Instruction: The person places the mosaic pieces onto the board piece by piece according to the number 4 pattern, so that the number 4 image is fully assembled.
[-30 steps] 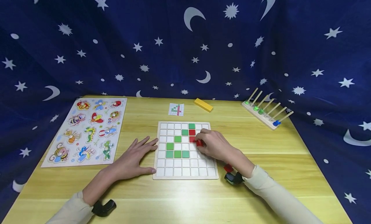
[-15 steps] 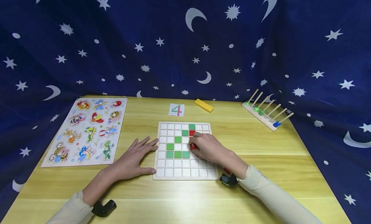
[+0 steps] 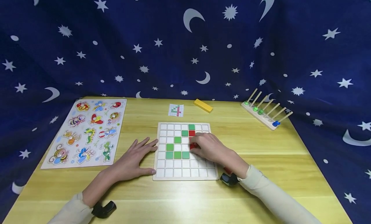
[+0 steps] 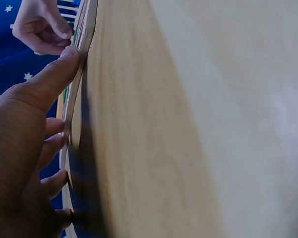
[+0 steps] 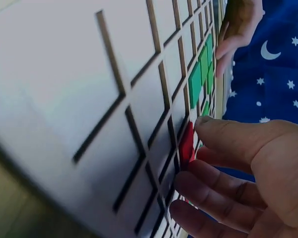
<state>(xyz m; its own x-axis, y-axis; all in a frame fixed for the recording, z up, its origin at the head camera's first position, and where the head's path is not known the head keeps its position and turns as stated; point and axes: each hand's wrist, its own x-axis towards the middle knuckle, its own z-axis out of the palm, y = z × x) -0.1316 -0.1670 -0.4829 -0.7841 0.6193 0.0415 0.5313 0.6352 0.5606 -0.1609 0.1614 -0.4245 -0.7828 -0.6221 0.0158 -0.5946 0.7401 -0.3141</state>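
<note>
A wooden grid board point(image 3: 185, 178) with white cells lies mid-table. Green tiles point(image 3: 177, 154) form a slanted line and a short row on it. A red tile point(image 3: 192, 133) sits below the topmost green one. My right hand point(image 3: 213, 148) pinches another red tile point(image 5: 187, 144) between thumb and fingers, low at a cell to the right of the green row; the fingers partly cover it and the red column. With fingers spread, my left hand point(image 3: 131, 159) rests along the board's left edge, thumb and fingertips touching the rim point(image 4: 89, 34).
Behind the board lie a small pattern card point(image 3: 175, 110) and a yellow block point(image 3: 203, 105). An insect peg puzzle point(image 3: 87, 134) is at left, a rack of pegs with rings point(image 3: 259, 114) at back right. A loose red piece point(image 3: 228, 170) shows beneath my right wrist.
My right hand has moved a little left and down with the red tile, bringing it to a cell under the red column, then stayed there. The left hand has not moved.
</note>
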